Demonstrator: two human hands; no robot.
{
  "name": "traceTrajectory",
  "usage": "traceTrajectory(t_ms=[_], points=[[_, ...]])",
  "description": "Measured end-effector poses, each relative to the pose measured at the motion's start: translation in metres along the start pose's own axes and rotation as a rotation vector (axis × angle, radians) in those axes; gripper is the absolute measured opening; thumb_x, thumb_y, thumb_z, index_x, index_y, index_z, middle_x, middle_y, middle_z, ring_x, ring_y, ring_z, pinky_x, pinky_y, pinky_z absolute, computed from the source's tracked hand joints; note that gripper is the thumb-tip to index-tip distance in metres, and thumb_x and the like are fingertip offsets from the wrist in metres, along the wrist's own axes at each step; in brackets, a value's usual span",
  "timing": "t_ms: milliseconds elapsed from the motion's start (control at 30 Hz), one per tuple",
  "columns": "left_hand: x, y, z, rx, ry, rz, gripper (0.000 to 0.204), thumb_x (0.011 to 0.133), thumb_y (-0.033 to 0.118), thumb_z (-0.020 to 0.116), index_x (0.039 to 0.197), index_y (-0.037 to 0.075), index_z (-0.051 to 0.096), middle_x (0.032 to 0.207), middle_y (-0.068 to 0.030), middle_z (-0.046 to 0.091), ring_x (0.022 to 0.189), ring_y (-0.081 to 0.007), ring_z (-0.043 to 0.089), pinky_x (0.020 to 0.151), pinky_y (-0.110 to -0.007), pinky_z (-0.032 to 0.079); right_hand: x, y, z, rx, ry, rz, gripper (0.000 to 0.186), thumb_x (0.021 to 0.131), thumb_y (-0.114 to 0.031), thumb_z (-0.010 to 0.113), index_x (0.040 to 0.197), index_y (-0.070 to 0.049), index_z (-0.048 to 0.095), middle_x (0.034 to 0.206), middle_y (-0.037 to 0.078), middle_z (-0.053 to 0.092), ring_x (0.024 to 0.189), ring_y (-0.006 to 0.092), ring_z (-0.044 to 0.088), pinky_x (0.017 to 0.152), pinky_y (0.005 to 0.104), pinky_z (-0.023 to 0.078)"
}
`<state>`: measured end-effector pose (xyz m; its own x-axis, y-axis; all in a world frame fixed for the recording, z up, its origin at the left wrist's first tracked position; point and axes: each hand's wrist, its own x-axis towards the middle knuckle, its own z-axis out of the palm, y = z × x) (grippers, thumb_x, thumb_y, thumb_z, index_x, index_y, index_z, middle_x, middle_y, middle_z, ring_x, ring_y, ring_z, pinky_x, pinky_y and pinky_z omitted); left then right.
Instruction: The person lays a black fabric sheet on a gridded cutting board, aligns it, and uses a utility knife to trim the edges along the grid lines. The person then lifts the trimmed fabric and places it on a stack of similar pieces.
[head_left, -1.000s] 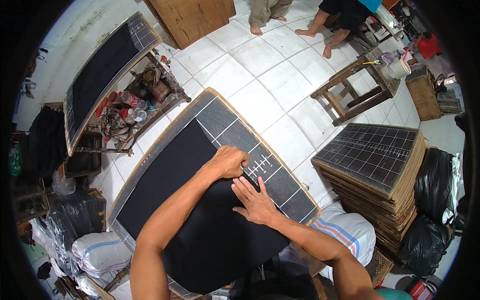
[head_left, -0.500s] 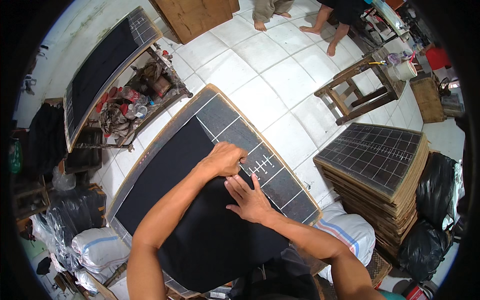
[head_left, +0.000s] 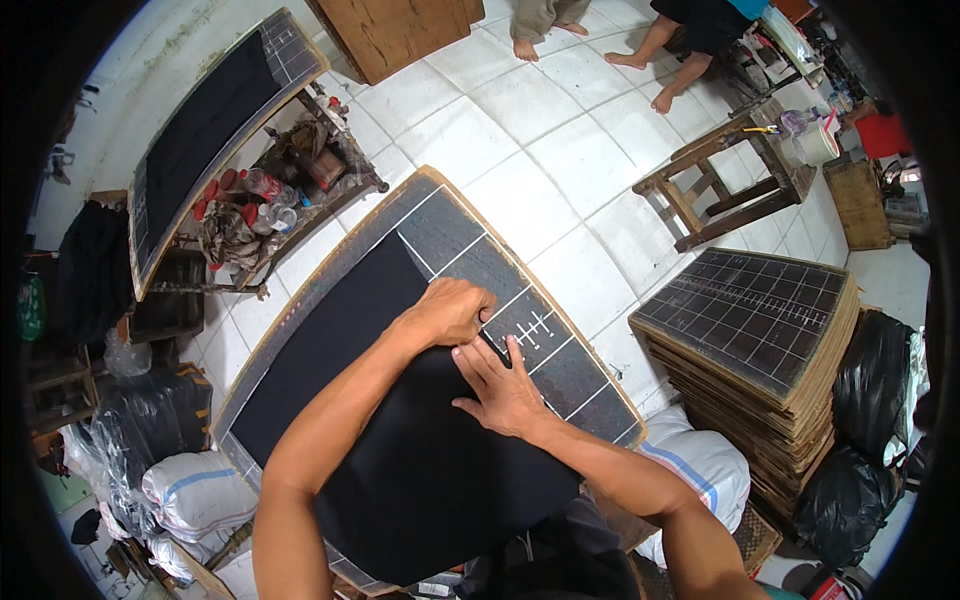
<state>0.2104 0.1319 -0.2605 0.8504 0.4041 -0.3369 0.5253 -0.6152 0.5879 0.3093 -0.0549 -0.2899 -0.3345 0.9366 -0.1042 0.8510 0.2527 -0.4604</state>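
A black cloth lies over a dark board marked with white grid lines and edged in pale wood. My left hand is closed at the cloth's right edge, its fingers curled down and pinching that edge; the fingertips are partly hidden. Just below and to the right, my right hand lies on the cloth with the fingers stretched and the thumb apart. Its fingertips come close to my left hand, and a narrow fold of the cloth edge shows between them.
Beside me on the right rises a stack of gridded boards, near white sacks and black bags. A wooden stool stands farther off. Another cloth-covered board rests on a cluttered stand at left. Two people's bare feet show beyond.
Both hands hold nearly the same place. My right fingers have shifted slightly, and a bit more of the folded cloth edge shows beside them.
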Motion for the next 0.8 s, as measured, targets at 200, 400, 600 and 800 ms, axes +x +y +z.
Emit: traceTrajectory(t_ms=[200,400,600,800], points=[[0.001,-0.007,-0.017,0.028,-0.084,-0.039,0.019,0.065,0.008,0.073,0.083,0.006,0.07,0.078,-0.0172,0.071,0.081,-0.0382,0.068,0.073,-0.046,0.05,-0.001,-0.006,-0.005,0.003,0.059,0.077,0.079,0.094,-0.05,0.059,0.15,-0.002,0.034,0.16,0.014,0.026,0.151,0.0278,0.02,0.117,0.064,0.018],[0.005,-0.01,-0.014,0.049,-0.071,-0.052,0.02,0.064,0.005,0.072,0.084,0.006,0.07,0.078,-0.0178,0.07,0.082,-0.0382,0.068,0.074,-0.047,0.05,0.011,-0.011,0.001,0.029,0.002,-0.063,0.078,0.095,-0.051,0.057,0.151,-0.001,0.033,0.16,0.014,0.025,0.152,0.0267,0.017,0.117,0.0637,0.017],[0.004,-0.014,-0.019,0.015,-0.074,-0.072,0.022,0.062,0.004,0.068,0.084,0.003,0.07,0.074,-0.015,0.07,0.077,-0.0362,0.068,0.069,-0.046,0.05,0.013,-0.005,-0.004,0.005,0.012,0.03,0.077,0.096,-0.051,0.054,0.151,-0.002,0.033,0.16,0.012,0.026,0.152,0.0253,0.016,0.119,0.0617,0.014],[0.006,-0.017,-0.023,0.077,-0.072,-0.062,0.021,0.062,0.005,0.07,0.082,0.004,0.07,0.073,-0.0146,0.07,0.078,-0.0361,0.068,0.07,-0.045,0.05,0.027,-0.016,-0.002,0.007,0.019,-0.05,0.076,0.096,-0.051,0.054,0.151,-0.003,0.034,0.159,0.011,0.028,0.151,0.025,0.018,0.12,0.0602,0.014]])
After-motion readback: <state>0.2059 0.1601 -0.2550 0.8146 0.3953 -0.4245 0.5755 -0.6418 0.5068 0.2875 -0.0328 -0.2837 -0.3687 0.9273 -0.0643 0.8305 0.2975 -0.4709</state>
